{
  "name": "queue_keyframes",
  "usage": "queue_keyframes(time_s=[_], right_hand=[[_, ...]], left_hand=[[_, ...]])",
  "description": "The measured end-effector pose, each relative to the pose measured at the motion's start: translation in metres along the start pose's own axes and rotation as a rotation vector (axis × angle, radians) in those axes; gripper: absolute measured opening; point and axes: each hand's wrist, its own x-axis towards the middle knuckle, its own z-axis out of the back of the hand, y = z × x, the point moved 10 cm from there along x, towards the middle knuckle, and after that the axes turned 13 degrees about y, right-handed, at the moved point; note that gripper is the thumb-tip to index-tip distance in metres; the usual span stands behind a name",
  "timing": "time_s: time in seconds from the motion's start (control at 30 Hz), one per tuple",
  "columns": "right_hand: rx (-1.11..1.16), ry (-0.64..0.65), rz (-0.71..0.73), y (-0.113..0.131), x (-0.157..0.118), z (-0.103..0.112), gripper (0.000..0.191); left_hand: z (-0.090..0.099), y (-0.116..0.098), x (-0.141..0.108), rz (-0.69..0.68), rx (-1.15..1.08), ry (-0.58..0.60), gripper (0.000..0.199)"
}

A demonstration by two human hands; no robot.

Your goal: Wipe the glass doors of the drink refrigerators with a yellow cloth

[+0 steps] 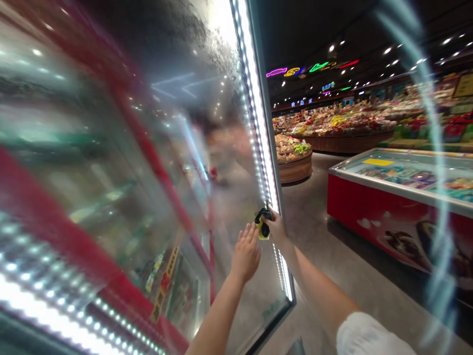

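Note:
My right hand is closed around a small black-and-yellow object at the lit edge of a glass door. The kind of object is unclear; it has dark rounded parts and a yellow patch below. Just left of it, my left hand lies flat with its fingers stretched out, at the glass surface. Whether it presses on the glass I cannot tell. Fog covers the upper part of the pane, and a bright strip of LEDs runs down the door's edge.
Red-framed cabinets blur past on the left. A red chest freezer with a glass top stands on the right, across the grey floor. Farther back is a round wooden produce stand. A pale curved streak crosses the right side.

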Motion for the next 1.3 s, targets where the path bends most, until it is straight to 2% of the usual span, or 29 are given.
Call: queue_keyframes(time_s=[0.1,0.23,0.37,0.5,0.6,0.7,0.77,0.87,0.93,1.0,1.13,1.23,1.3], right_hand=[[0.148,0.050,-0.092,-0.010,-0.006,-0.003,0.042],[0.264,0.075,-0.199,-0.019,-0.018,0.004,0.035],[0.308,0.097,-0.271,-0.026,-0.027,0.009,0.036],[0.323,0.088,-0.323,-0.035,-0.034,0.004,0.041],[0.329,0.054,-0.352,-0.041,-0.044,-0.003,0.043],[0.309,-0.014,-0.287,-0.032,-0.051,-0.007,0.047],[0.201,-0.097,-0.179,-0.016,-0.054,-0.002,0.047],[-0.183,-0.146,0.055,0.026,-0.056,-0.001,0.042],[-0.485,-0.110,0.235,0.055,-0.059,-0.014,0.037],[-0.714,-0.047,0.371,0.071,-0.062,-0.032,0.040],[-1.001,0.128,0.458,0.068,-0.052,-0.062,0.057],[-1.130,0.140,0.455,0.059,-0.041,-0.066,0.056],[-1.160,0.126,0.451,0.058,-0.038,-0.065,0.055]], left_hand=[[-0.004,-0.006,0.023,0.014,-0.053,0.016,0.070],[-0.004,0.014,0.038,0.096,-0.136,-0.032,0.068],[-0.001,0.022,0.043,-0.006,-0.247,-0.071,0.082],[0.014,0.027,0.045,-0.008,-0.250,-0.153,0.079],[0.031,0.030,0.046,0.025,-0.212,-0.228,0.063],[0.049,0.030,0.046,0.032,-0.103,-0.266,0.048],[0.061,0.028,0.046,0.036,0.028,-0.285,0.039],[0.079,0.025,0.047,0.057,0.168,-0.339,0.026],[0.087,0.024,0.050,0.079,0.188,-0.371,0.019],[0.093,0.024,0.053,0.105,0.190,-0.387,0.018],[0.099,0.026,0.044,0.136,0.197,-0.410,0.023],[0.095,0.021,0.016,0.043,0.230,-0.404,0.017],[0.085,0.014,-0.009,-0.049,0.259,-0.383,0.022]])
